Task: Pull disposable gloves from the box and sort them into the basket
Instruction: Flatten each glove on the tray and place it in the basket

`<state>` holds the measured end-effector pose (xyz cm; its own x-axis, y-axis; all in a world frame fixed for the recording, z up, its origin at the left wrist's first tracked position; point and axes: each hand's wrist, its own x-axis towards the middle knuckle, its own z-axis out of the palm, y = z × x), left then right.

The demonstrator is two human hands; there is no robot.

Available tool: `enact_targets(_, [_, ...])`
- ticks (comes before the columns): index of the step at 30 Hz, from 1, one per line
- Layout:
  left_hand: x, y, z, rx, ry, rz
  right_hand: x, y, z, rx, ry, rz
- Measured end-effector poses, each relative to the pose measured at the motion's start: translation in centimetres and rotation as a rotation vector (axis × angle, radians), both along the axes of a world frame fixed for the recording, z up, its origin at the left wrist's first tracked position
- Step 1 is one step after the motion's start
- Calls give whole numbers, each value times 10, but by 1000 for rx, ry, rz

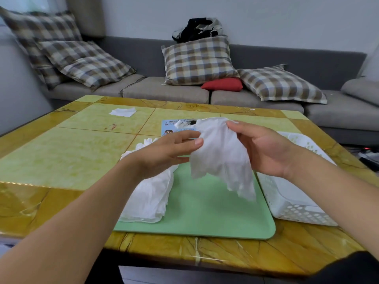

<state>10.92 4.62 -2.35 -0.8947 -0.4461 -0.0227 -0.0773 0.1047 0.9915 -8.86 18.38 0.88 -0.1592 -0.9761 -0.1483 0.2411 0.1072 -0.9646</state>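
Tissue on table: a small white sheet [122, 112] was seen lying flat at the far left of the yellow-green table [61, 152], well apart from the work.
Glove pile: a heap of white disposable gloves [149, 193] was laid on the left part of a green mat [205, 212], probably gathered there so that they could be sorted.
Left hand: the left hand [164, 152] was held above the pile, its thumb and fingers closed in a narrow grip on the left edge of one glove.
Held glove: a single white glove [221, 154] was held up in the air between the two hands, over the mat, its lower end hanging loose; it seemed to be held up so that it could be spread or straightened.
Glove box: a pale blue box [169, 128] marked XL was partly hidden behind the hands, with a glove seen at its top opening.
Right hand: the right hand [264, 148] was turned palm inward, the glove's upper right edge being pinched at the fingertips.
Basket: a white perforated basket [293, 210] was placed just beside the mat on the right, close at hand for dropping gloves in; its contents could not be made out.
Stage judged: the held glove had not yet been put into the basket.
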Motion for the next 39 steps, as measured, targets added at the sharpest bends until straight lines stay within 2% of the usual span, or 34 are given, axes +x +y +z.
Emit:
enact_targets(4, [-18,28,6,119,-7,56,-2,-1,-6,70,53,14])
enact_targets(8, [-28,22,-1,266,-145,154,-5,-4,-18,220,97,78])
enact_targets(11, [-33,10,-14,217,-312,189,-3,-14,-35,351,151,67])
enact_targets(13, [-40,4,-22,108,-332,267,-2,-23,-37,343,183,-12])
enact_targets(14, [-44,1,-22,42,-259,313,-3,-27,-35,279,198,-72])
enact_targets(16, [-50,0,-9,-81,28,378,-7,-32,-22,20,290,-197])
enact_targets(18, [-54,1,15,-234,306,374,-10,-26,1,-312,504,-293])
enact_targets(19, [-53,3,26,-320,397,357,-9,-20,12,-441,602,-319])
enact_targets(21, [-51,6,35,-464,439,327,-9,-9,18,-551,747,-301])
enact_targets(23, [-48,5,24,-605,339,301,-15,-3,1,-460,906,-233])
enact_targets(26, [-43,1,-11,-755,54,189,-28,-2,-39,-107,1146,11])
enact_targets(28, [-37,0,-35,-796,-192,-11,-29,1,-54,50,1228,211])
enact_targets(30, [-34,3,-50,-839,-378,-216,-25,3,-55,106,1300,336])
enact_targets(32, [-32,6,-53,-861,-444,-297,-21,3,-54,136,1308,425])
enact_targets(36, [-31,16,-38,-763,-515,-419,-9,5,-57,201,1331,630])
enact_targets(39, [-30,19,-38,-663,-641,-474,0,9,-48,312,1207,752])
